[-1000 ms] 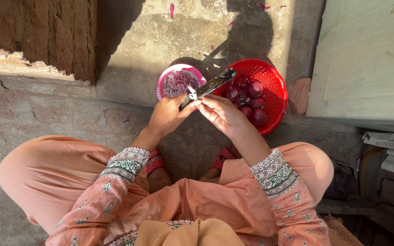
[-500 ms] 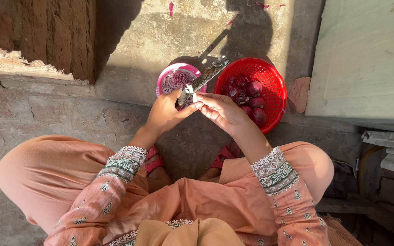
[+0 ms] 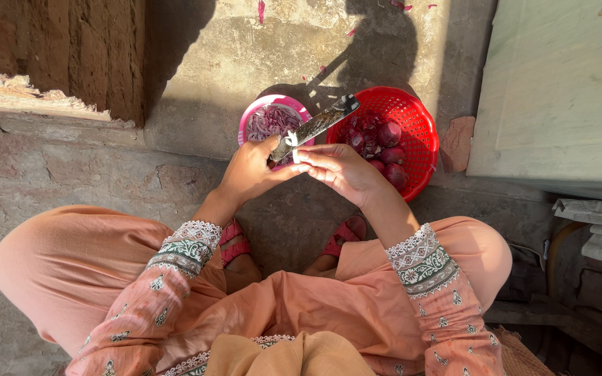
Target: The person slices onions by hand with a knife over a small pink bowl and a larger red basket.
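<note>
Fingers (image 3: pixel 267 150) of the left hand (image 3: pixel 249 173) are curled tight round the handle of a knife (image 3: pixel 315 127), thumb up along the top; the blade runs up and right, its tip over the gap between the two containers at centre top of frame. Right hand (image 3: pixel 343 170) has its fingers (image 3: pixel 313 159) held straight and pressed together, tips meeting the blade near the handle, where a small white sliver (image 3: pixel 292 138) sits. Probably a piece of onion stuck to the blade; too small to be sure.

Pink bowl (image 3: pixel 249 120) with sliced onion (image 3: pixel 273 122) sits on the floor (image 3: pixel 196 83) just left of the blade. Red basket (image 3: pixel 423 139) just right of it holds whole red onions (image 3: pixel 389 134), some half peeled. Bowl and basket nearly touch. Purple skin scraps (image 3: pixel 263 12) lie scattered along the top edge of frame. Person squats, pink sandals (image 3: pixel 235 245) below the hands, peach sleeves with embroidered cuffs (image 3: pixel 188 251).

Risks, as I read it:
- Right fingertips are on or right at the blade. If they ride the edge instead of the flat, a slip cuts them.
- Knife is held in the air, nothing bracing it. A wet handle or a twist of the wrist could turn the edge toward the right palm.
- Sliver could drop on the dirty floor instead of in the bowl, since the hands sit below the bowl's rim in frame.
</note>
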